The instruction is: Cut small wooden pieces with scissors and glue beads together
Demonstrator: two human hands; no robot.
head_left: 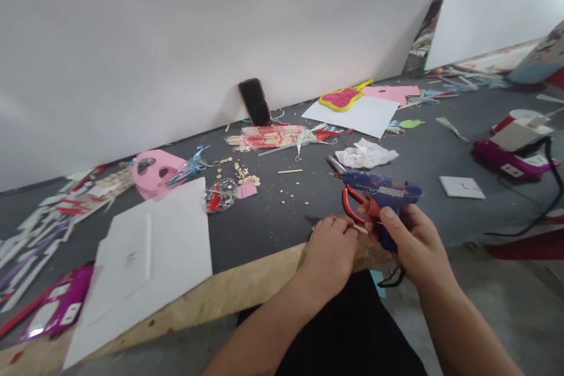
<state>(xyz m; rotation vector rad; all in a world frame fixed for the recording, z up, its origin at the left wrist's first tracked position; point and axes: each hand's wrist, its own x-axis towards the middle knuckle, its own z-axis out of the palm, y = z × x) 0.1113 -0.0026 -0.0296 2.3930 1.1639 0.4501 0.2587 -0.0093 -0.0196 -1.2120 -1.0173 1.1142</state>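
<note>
My right hand (403,229) is wrapped round a blue glue gun (381,188), whose tip points left over the dark table. Beside it, my left hand (332,247) rests at the table's wooden front edge with its fingers curled; what they hold, if anything, is hidden. Red-handled pliers (350,205) lie just beyond my fingers, partly under the glue gun. Behind the gun is a crumpled white tissue (365,154). Small pale pieces and a short stick (290,171) lie to the left.
A phone (255,101) leans against the white board (198,29). White sheets (163,241) and a pink cutout (156,170) lie left. Bagged sticks (268,137) are at the back. On the right sit a purple power strip (511,158) with a black cable and a white card (462,187).
</note>
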